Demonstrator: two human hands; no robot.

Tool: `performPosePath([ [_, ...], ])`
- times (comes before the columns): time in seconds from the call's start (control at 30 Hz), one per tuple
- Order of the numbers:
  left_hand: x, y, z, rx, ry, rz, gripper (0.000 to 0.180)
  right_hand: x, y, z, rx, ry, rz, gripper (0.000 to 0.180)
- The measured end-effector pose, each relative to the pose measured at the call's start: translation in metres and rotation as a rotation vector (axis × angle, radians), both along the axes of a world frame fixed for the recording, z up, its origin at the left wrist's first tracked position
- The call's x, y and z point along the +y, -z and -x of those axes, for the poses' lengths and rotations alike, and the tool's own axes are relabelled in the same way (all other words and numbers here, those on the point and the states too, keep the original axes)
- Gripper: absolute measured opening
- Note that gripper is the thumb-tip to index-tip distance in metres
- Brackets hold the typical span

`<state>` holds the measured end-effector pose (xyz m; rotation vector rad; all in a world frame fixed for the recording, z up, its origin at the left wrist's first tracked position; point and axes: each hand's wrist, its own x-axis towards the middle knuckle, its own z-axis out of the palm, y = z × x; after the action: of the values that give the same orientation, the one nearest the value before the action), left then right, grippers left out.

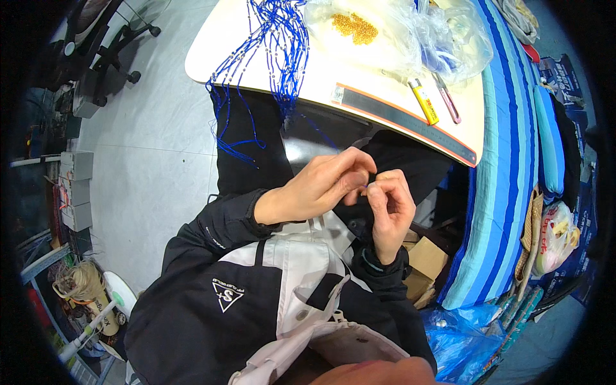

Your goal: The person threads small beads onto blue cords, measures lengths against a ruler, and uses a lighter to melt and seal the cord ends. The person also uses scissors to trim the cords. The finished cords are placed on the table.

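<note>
My left hand (321, 186) and right hand (388, 208) meet over my lap, fingertips pinched narrow on a thin blue cord (366, 187), the 2 hands touching. More blue beaded strings (276, 58) hang off the white table (218, 45) ahead, near a yellow lighter (424, 101) and a long ruler (404, 119).

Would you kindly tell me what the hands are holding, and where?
Both hands, left and right, pinch something tiny and blue between fingertips; what it is cannot be told.
</note>
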<state>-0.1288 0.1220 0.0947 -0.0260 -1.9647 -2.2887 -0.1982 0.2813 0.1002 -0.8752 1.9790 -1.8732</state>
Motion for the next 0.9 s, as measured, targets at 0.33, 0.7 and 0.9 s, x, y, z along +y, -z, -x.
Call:
performPosePath([
  [0.33, -0.001, 0.011, -0.006, 0.11, -0.217, 0.052, 0.004, -0.008, 0.02, -0.002, -0.417, 0.022, 0.334, 0.009],
  [0.7, 0.0, 0.016, -0.006, 0.026, -0.117, -0.147, 0.007, -0.011, 0.027, -0.007, -0.296, 0.001, 0.375, 0.009],
  [0.9, 0.001, 0.014, -0.004, 0.085, -0.162, -0.079, 0.007, -0.014, 0.029, -0.007, -0.446, -0.079, 0.53, 0.009],
])
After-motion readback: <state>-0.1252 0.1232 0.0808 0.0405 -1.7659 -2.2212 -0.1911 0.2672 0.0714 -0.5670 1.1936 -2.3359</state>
